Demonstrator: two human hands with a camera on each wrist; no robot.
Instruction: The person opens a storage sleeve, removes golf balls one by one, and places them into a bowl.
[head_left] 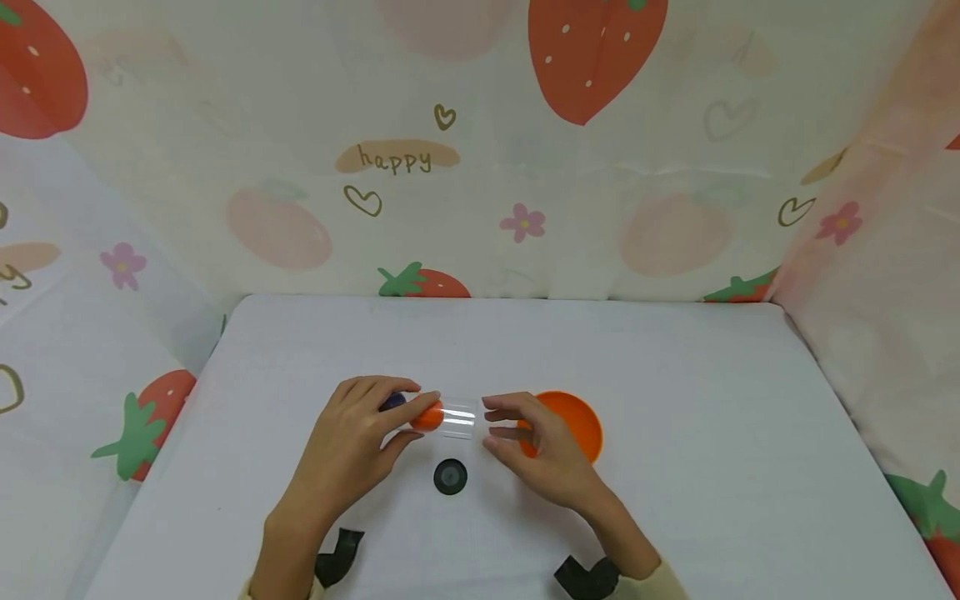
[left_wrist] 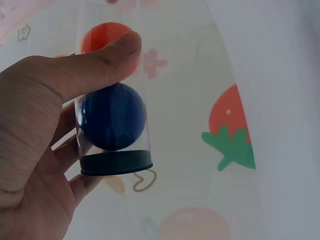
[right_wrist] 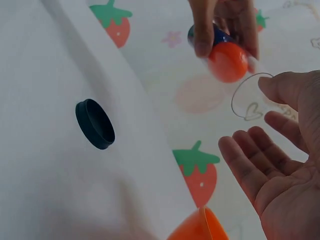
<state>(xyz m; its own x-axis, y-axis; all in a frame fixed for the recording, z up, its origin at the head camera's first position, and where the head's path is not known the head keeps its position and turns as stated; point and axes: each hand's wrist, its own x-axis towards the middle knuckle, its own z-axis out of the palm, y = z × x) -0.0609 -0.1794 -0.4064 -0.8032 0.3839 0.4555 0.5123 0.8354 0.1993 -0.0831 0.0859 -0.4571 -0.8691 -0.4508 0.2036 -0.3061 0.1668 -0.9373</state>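
My left hand (head_left: 360,429) grips a clear plastic tube (head_left: 459,419) lying sideways above the white table. Inside it sit an orange ball (head_left: 427,417) and a dark blue ball (left_wrist: 114,117), touching or nearly so. A dark cap (left_wrist: 116,163) closes the tube's end beyond the blue ball, while the other end has no cap. By that uncapped rim is my right hand (head_left: 551,454), fingers apart and holding nothing. In the right wrist view its thumb appears close to the rim; contact is hard to tell. A loose dark round cap (head_left: 450,477) lies on the table between the hands.
An orange bowl (head_left: 583,421) stands behind my right hand, partly covered by it. The white table (head_left: 712,433) runs back to a hanging cloth (head_left: 480,100) printed with strawberries, with cloth on both sides too. Black straps (head_left: 341,557) show at both wrists.
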